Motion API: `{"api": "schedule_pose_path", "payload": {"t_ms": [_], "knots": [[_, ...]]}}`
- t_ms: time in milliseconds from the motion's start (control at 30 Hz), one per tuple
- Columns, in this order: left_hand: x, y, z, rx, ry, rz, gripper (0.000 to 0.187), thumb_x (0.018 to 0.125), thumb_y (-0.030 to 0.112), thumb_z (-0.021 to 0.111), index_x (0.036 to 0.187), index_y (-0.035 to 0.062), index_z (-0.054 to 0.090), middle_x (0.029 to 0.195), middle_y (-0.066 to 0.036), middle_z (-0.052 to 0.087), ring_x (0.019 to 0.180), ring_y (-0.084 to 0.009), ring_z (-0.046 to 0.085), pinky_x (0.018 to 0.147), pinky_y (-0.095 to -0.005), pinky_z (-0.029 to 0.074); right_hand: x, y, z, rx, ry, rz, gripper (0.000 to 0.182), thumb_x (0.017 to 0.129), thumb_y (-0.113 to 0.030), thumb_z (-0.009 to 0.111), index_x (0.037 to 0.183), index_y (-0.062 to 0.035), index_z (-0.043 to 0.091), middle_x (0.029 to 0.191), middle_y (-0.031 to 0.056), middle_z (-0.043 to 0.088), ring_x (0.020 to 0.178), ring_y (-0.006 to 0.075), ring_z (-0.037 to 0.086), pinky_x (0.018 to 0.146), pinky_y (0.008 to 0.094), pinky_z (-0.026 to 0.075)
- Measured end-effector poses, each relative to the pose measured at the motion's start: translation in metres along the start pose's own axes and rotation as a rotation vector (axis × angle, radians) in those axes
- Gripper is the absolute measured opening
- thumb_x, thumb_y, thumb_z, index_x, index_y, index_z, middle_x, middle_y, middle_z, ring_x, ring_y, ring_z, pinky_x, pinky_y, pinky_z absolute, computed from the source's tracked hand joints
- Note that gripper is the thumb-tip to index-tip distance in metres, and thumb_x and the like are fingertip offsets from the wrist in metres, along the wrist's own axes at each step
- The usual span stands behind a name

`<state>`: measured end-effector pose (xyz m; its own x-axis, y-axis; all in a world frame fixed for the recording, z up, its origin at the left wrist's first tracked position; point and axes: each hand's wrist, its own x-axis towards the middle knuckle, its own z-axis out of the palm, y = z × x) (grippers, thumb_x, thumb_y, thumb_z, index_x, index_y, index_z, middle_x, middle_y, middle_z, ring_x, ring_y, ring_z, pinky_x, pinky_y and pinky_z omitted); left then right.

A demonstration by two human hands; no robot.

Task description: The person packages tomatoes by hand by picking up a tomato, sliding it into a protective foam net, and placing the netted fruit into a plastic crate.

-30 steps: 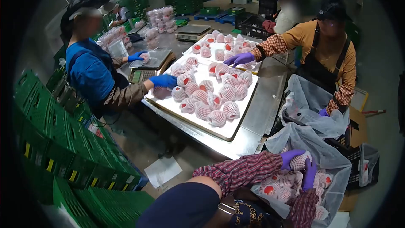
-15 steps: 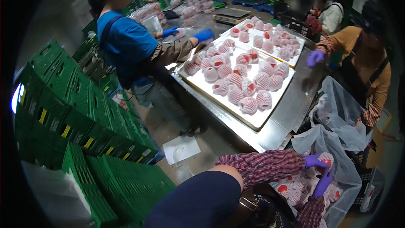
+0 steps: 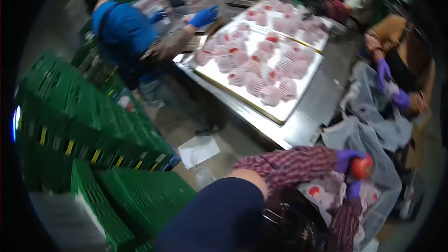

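Observation:
My left hand (image 3: 346, 160), in a purple glove, grips a bare red round fruit (image 3: 362, 167) at its left side. It is above a box lined with a translucent plastic sheet (image 3: 385, 189). Below the red fruit is my right hand (image 3: 354, 190), also purple-gloved, close to fruits in pink-white foam nets (image 3: 329, 193). Blur and the small visible part of the right hand hide its fingers and anything in them.
White trays of netted fruits (image 3: 254, 84) rest on a metal table (image 3: 298, 135). Stacked green crates (image 3: 88, 112) stand at left. A blue-shirted co-worker (image 3: 128, 32) is across; another co-worker's purple-gloved hand (image 3: 383, 72) is at right. White paper (image 3: 198, 151) lies on the floor.
Both my hands were on a foam-netted fruit; now the left holds a bare red fruit and the right is lower, apart from it. The right co-worker's hand moved from the table toward the plastic.

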<state>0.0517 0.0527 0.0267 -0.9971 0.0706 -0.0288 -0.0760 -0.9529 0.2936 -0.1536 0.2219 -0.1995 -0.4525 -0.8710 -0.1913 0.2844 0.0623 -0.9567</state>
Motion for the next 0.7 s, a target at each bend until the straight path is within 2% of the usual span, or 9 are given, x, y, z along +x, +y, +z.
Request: {"api": "schedule_pose_path", "payload": {"t_ms": [33,100,133,167,233,333,433,567,700], "knots": [[-0.002,0.003,-0.004,0.007,-0.042,0.046,0.041,0.076,0.030,0.063,0.107,0.0028,0.054,0.107,-0.011,0.059,0.095,-0.0241,0.058,0.085,-0.0403,0.047,-0.015,-0.039,0.056,-0.707,0.012,-0.213,0.049,0.078,-0.012,0.060,0.121,-0.0005,0.040,0.114,0.0100,0.048,0.099,0.0206,0.049,0.087,0.0289,0.041],[0.012,0.000,-0.029,-0.108,0.100,0.082,0.041,0.077,0.028,0.064,0.109,0.0040,0.052,0.104,-0.010,0.059,0.095,-0.0239,0.058,0.086,-0.0412,0.047,-0.026,-0.100,0.105,-0.962,0.140,-0.324,0.041,0.078,-0.011,0.060,0.116,-0.0010,0.046,0.108,0.0099,0.053,0.095,0.0194,0.052,0.084,0.0305,0.043],[0.005,0.009,-0.015,-0.071,0.184,0.072,0.047,0.078,0.027,0.064,0.117,0.0067,0.048,0.113,-0.010,0.055,0.102,-0.0260,0.054,0.090,-0.0473,0.043,-0.031,-0.131,0.129,-1.088,0.217,-0.370,0.037,0.078,-0.011,0.060,0.113,-0.0012,0.050,0.105,0.0099,0.055,0.094,0.0188,0.053,0.082,0.0313,0.044],[0.002,0.010,-0.011,-0.237,0.125,0.068,0.048,0.079,0.028,0.063,0.119,0.0077,0.046,0.118,-0.011,0.052,0.106,-0.0273,0.052,0.091,-0.0510,0.041,-0.030,-0.141,0.124,-0.815,0.374,-0.377,0.033,0.084,-0.012,0.054,0.114,-0.0007,0.050,0.105,0.0091,0.056,0.094,0.0185,0.053,0.082,0.0302,0.044],[0.002,0.013,-0.005,-0.160,0.220,0.090,0.050,0.082,0.037,0.058,0.119,0.0076,0.044,0.119,-0.012,0.051,0.106,-0.0286,0.051,0.089,-0.0513,0.042,-0.043,-0.181,0.140,-0.160,0.578,-0.341,0.028,0.089,-0.009,0.048,0.115,0.0000,0.050,0.106,0.0079,0.056,0.096,0.0172,0.053,0.083,0.0280,0.043],[0.001,0.017,0.004,-0.059,0.220,0.099,0.054,0.084,0.045,0.051,0.120,0.0060,0.043,0.118,-0.013,0.051,0.107,-0.0284,0.052,0.092,-0.0483,0.041,-0.055,-0.185,0.154,-0.418,0.593,-0.591,0.039,0.079,-0.004,0.060,0.117,-0.0020,0.050,0.111,0.0094,0.054,0.100,0.0174,0.052,0.084,0.0279,0.043],[0.005,0.016,-0.003,0.060,0.377,0.141,0.049,0.086,0.042,0.050,0.119,0.0068,0.043,0.118,-0.013,0.050,0.107,-0.0276,0.052,0.093,-0.0451,0.041,-0.065,-0.202,0.178,-0.900,0.419,-0.672,0.072,0.064,-0.021,0.076,0.126,-0.0087,0.042,0.127,0.0115,0.043,0.115,0.0263,0.042,0.096,0.0380,0.034],[0.009,0.013,-0.024,-0.004,0.261,0.047,0.048,0.088,0.043,0.046,0.119,0.0064,0.043,0.118,-0.014,0.050,0.106,-0.0258,0.052,0.093,-0.0407,0.042,-0.059,-0.202,0.189,-0.954,0.336,-0.641,0.084,0.056,-0.026,0.080,0.127,-0.0103,0.038,0.127,0.0120,0.042,0.116,0.0305,0.040,0.098,0.0397,0.031],[0.035,-0.007,-0.110,0.447,0.342,0.275,0.045,0.089,0.037,0.048,0.120,0.0048,0.043,0.114,-0.013,0.053,0.102,-0.0228,0.054,0.089,-0.0358,0.043,-0.063,-0.205,0.189,-0.814,0.330,-0.584,0.078,0.058,-0.025,0.079,0.125,-0.0084,0.041,0.121,0.0122,0.047,0.112,0.0265,0.045,0.093,0.0375,0.037]]}}
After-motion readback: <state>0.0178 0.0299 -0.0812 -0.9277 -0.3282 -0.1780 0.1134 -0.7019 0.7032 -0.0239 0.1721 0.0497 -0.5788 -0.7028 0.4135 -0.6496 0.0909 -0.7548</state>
